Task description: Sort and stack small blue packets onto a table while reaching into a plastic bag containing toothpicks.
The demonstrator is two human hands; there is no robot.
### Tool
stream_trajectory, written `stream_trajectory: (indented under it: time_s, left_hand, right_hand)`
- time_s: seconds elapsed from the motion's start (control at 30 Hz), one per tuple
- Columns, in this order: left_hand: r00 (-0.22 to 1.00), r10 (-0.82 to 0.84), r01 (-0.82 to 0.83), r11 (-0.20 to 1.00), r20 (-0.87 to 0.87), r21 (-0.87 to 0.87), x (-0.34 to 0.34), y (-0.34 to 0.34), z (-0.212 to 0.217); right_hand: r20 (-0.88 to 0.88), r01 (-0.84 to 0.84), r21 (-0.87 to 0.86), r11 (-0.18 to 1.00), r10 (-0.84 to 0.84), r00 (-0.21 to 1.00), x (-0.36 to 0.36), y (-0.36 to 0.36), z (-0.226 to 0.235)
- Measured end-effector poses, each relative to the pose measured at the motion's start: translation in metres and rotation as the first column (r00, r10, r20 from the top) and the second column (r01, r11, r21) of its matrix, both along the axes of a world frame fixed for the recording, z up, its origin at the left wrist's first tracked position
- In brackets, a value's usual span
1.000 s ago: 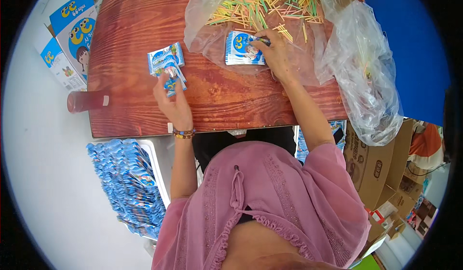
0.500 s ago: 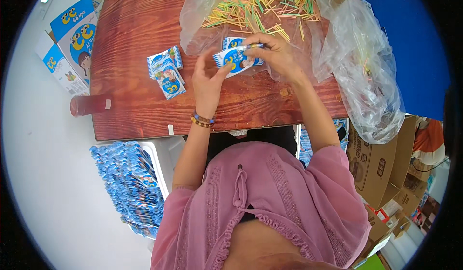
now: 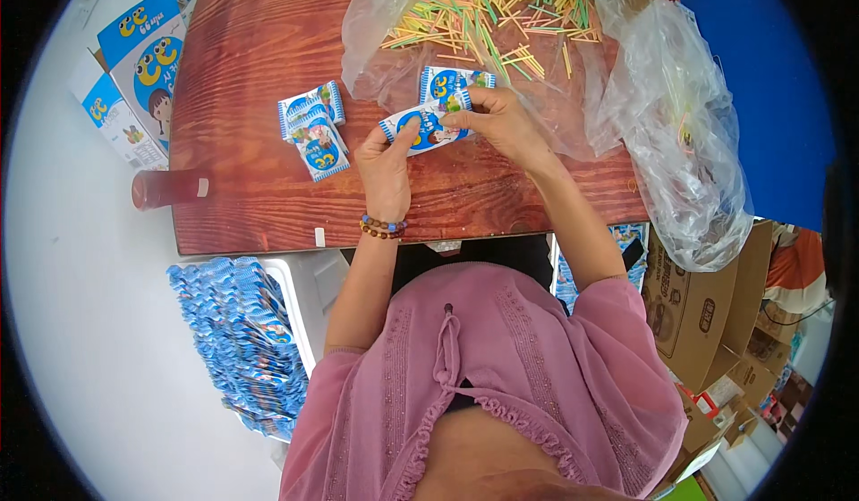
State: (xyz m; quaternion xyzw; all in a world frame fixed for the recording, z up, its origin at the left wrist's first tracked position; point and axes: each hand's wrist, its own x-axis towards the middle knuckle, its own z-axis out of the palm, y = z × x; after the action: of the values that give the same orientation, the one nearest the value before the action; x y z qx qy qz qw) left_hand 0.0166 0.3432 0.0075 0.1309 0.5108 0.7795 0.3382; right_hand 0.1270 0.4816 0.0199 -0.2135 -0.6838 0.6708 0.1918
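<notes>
Between my two hands is a small blue-and-white snack packet (image 3: 428, 131), pinched at its left end by my left hand (image 3: 386, 165) and at its right end by my right hand (image 3: 501, 125). It is tilted, right end higher. Just beyond it a second blue-and-white packet (image 3: 440, 82) lies on the plastic, partly covered by the held one. Left of my hands, a few similar packets (image 3: 320, 148) overlap on the table. Past my hands, many thin pastel sticks (image 3: 488, 9) in yellow, green and pink are spread over an opened clear plastic bag (image 3: 376, 31).
The red-brown wooden table (image 3: 255, 45) has a reddish cylinder (image 3: 170, 189) jutting at its left edge. Below it, a white bin (image 3: 295, 300) is heaped with blue packets (image 3: 237, 340). Printed cartons (image 3: 152, 72) stand far left; brown boxes (image 3: 693, 313) and crumpled plastic (image 3: 684, 134) are at right.
The held packet has been drawn slightly toward me and lies flatter, showing more of its front. My right fingers now grip its right end. The view has shifted a little.
</notes>
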Motion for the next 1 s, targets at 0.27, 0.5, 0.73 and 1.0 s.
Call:
stream_trajectory:
  time_s: [0.27, 0.5, 0.73, 1.0]
  left_hand:
    - [0.992, 0.049, -0.055, 0.997, 0.113, 0.051, 0.004, -0.004, -0.009]
    - [0.939, 0.0, -0.011, 0.999, 0.345, 0.03, -0.007, -0.014, -0.006]
    - [0.913, -0.114, 0.104, 0.993, 0.392, 0.048, -0.003, -0.012, -0.011]
    - [0.892, -0.135, 0.141, 0.99, 0.432, 0.017, 0.009, -0.014, -0.005]
  right_hand:
    - [0.099, 0.014, 0.027, 1.0, -0.017, 0.995, 0.004, -0.007, -0.004]
    - [-0.153, -0.008, 0.089, 0.996, 0.022, 0.988, 0.021, 0.008, 0.014]
    - [-0.028, -0.21, 0.522, 0.827, 0.263, 0.964, 0.016, -0.005, 0.021]
    - [-0.148, -0.319, 0.38, 0.868, 0.398, 0.906, 0.011, -0.001, -0.003]
